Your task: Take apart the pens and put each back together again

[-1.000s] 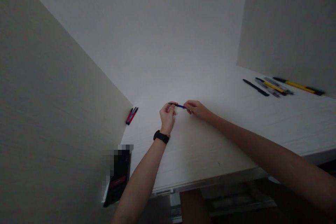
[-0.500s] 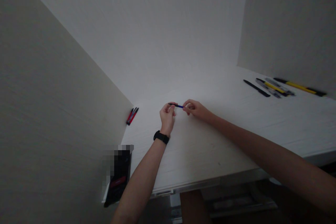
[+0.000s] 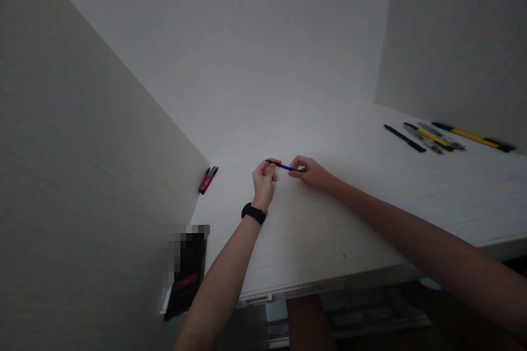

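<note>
A slim blue pen with black ends lies across between my two hands, just above the white desk. My left hand, with a black watch on its wrist, pinches the pen's dark left end. At the other end, the fingers of my right hand are closed on the pen. Parts of both ends are covered by fingers.
Red and dark pens lie by the left wall. A dark device, partly pixelated, rests at the desk's left edge. To the right are a black pen, a yellow-and-black pen and several others beside the right wall.
My right hand has shifted slightly right along the pen, and more of its blue barrel shows. The left hand keeps its pinch. The whole view has moved a little.
</note>
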`<state>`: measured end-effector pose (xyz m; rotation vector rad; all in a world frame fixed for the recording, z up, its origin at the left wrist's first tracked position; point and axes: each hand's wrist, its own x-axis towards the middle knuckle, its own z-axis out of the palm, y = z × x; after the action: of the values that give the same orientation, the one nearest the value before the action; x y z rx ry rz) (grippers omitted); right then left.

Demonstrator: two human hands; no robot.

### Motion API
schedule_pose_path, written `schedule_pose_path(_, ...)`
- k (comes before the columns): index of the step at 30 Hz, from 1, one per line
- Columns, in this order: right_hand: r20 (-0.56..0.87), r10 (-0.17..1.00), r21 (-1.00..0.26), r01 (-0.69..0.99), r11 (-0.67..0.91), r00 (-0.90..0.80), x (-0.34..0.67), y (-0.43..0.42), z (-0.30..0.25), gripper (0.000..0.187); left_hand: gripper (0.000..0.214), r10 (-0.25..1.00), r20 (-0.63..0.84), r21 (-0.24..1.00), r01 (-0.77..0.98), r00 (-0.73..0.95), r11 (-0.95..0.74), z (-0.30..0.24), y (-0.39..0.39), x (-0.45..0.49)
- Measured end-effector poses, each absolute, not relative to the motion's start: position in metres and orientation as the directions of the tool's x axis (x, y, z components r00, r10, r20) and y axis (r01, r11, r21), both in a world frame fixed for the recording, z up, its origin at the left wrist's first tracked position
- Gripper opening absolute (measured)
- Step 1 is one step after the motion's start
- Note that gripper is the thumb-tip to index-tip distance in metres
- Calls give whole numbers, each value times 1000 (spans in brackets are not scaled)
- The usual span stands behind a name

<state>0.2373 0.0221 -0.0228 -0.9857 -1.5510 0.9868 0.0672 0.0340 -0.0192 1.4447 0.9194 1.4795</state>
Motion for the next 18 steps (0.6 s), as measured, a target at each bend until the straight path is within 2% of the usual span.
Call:
schedule_pose_path(5,241,943,-954,124,274,-231,241,20,-22,27,21,926,373,925,-99,61,-366,-19,33,67)
schedule_pose_path(9,207,930,-959,123,254,-304,242,20,-21,31,23,932,360,930,-100,46,-355,-18,32,67)
schedule_pose_path(15,257,945,-956,92,280,-204,239,15,-19,30,19,936,353,927,-140,8,-349,-18,33,67)
schedule_pose_path(18,237,937,-965,44,257,-258,240,13,-20,31,15,942,334,928,-180,20,-326,-18,33,66)
